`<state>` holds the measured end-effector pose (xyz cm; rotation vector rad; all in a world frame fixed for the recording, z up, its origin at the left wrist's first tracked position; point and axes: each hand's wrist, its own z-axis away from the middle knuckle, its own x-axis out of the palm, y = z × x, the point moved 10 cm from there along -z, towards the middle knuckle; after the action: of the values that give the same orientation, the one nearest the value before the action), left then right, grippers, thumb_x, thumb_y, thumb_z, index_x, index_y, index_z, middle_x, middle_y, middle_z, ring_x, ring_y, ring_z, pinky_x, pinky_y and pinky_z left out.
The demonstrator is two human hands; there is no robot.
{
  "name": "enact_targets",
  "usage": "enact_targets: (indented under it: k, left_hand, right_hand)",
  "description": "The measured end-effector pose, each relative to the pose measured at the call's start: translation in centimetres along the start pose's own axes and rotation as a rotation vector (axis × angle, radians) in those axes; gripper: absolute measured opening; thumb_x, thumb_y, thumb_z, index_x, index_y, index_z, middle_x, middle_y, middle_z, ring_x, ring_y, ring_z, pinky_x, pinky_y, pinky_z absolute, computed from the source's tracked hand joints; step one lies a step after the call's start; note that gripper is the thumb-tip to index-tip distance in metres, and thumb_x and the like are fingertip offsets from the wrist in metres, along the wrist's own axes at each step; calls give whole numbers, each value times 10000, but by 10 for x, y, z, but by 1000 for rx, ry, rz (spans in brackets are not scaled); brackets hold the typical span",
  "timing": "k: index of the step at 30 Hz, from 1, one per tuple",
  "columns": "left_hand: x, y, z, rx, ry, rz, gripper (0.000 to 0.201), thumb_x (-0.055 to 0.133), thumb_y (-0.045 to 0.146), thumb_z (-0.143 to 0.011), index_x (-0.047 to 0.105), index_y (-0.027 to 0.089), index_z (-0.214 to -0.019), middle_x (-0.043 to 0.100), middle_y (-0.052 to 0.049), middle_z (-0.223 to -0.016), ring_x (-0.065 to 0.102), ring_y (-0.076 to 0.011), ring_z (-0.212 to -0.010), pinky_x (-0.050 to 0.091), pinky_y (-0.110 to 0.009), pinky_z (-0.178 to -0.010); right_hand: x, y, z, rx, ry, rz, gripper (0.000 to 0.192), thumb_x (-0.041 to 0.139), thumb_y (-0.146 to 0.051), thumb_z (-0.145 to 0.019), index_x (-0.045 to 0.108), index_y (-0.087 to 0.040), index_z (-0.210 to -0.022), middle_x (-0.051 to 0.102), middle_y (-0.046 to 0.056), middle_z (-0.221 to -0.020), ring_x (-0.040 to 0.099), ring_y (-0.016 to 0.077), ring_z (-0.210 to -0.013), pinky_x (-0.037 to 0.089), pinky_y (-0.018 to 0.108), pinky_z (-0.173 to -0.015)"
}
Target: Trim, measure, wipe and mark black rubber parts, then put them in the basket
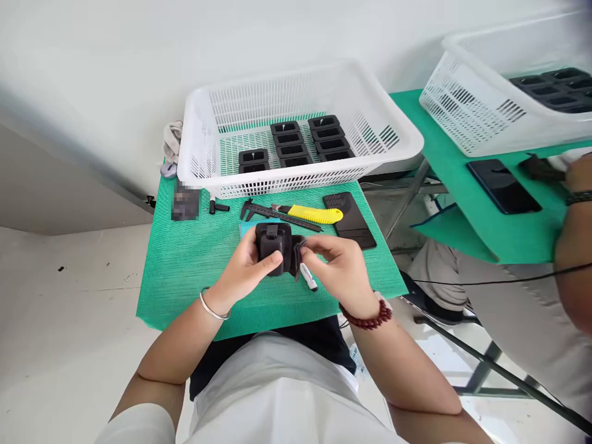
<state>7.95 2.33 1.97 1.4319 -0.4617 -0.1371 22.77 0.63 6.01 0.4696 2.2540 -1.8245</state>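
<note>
Both my hands hold a black moulded plastic part [274, 246] just above the green mesh-covered table [185, 271]. My left hand [243, 268] grips its left side with the thumb on the front. My right hand [337, 265] pinches the part's right edge and also holds a small white-tipped tool [308, 277] under the fingers. A light blue pad [247, 228] lies under the part.
Behind my hands lie a yellow utility knife [314, 214], a black caliper [272, 213] and a dark phone [349, 219]. A white basket [296, 123] with several black parts stands at the back. To the right, another person's arm [573, 246], second basket [509, 86] and phone [503, 185].
</note>
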Motion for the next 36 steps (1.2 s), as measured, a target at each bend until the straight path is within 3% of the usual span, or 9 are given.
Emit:
enact_targets:
  k: [3, 8, 10, 15, 19, 24, 27, 31, 36]
  left_hand:
    - [-17, -7, -13, -34, 19, 83, 497, 748, 497, -778, 584, 227, -1162, 678, -72, -1098, 664, -224, -1016, 567, -327, -817]
    - [-32, -18, -34, -88, -5, 147, 527, 733, 503, -792, 565, 251, -1224, 652, -72, -1215, 613, -251, -1174, 529, -378, -959]
    - [-38, -23, -39, -124, 4, 158, 503, 737, 480, -797, 560, 249, -1207, 647, -69, -1214, 606, -250, -1182, 528, -376, -956]
    - [-48, -26, -39, -130, -26, 125, 432, 735, 375, -824, 528, 258, -1184, 624, -59, -1217, 604, -219, -1151, 536, -327, -911]
    - [-52, -23, -33, -109, -78, -38, 358, 718, 310, -836, 563, 253, -1154, 628, -52, -1061, 629, -195, -936, 536, -288, -741]
    - [-45, -13, -33, -12, -171, -228, 353, 716, 271, -822, 606, 226, -1155, 651, -37, -902, 595, -165, -737, 480, -273, -605]
    - [-47, -9, -35, 62, -127, -277, 427, 695, 243, -831, 529, 236, -1224, 672, -54, -997, 635, -177, -821, 503, -269, -646]
    - [-55, -6, -36, 122, -42, -326, 442, 759, 248, -768, 523, 229, -1142, 676, -26, -918, 651, -148, -768, 505, -229, -612]
    - [-62, 9, -40, 241, 36, -433, 318, 696, 266, -829, 663, 222, -1143, 740, -67, -1099, 701, -205, -994, 565, -315, -841]
  right_hand:
    - [5, 21, -19, 115, -16, -131, 167, 623, -300, -799, 664, -194, -676, 685, 8, -646, 641, 158, -604, 520, 270, -566]
    - [45, 32, -49, 177, -284, -260, 220, 642, -380, -829, 697, -194, -725, 708, 18, -699, 651, 154, -644, 549, 277, -597]
    - [55, 34, -58, 166, -333, -236, 211, 654, -370, -826, 683, -191, -717, 698, 14, -699, 634, 144, -641, 528, 261, -577]
    - [64, 40, -71, 34, -301, -89, 165, 654, -287, -831, 650, -200, -691, 663, -3, -667, 600, 134, -633, 498, 269, -602]
    - [49, 61, -74, 101, -134, -177, 183, 684, -379, -830, 671, -230, -724, 669, 3, -682, 597, 151, -624, 513, 297, -586]
    - [56, 77, -69, 210, -220, -296, 271, 722, -489, -799, 686, -248, -680, 655, 1, -650, 597, 151, -599, 527, 301, -557]
    - [63, 81, -66, 252, -296, -337, 241, 734, -466, -797, 702, -246, -706, 680, 7, -693, 616, 153, -632, 544, 299, -586]
    - [71, 82, -62, 319, -386, -379, 191, 749, -412, -789, 719, -225, -763, 703, 19, -739, 627, 147, -661, 557, 278, -617]
    - [75, 77, -59, 352, -440, -407, 150, 744, -345, -789, 714, -204, -748, 693, 19, -708, 611, 131, -623, 542, 257, -587]
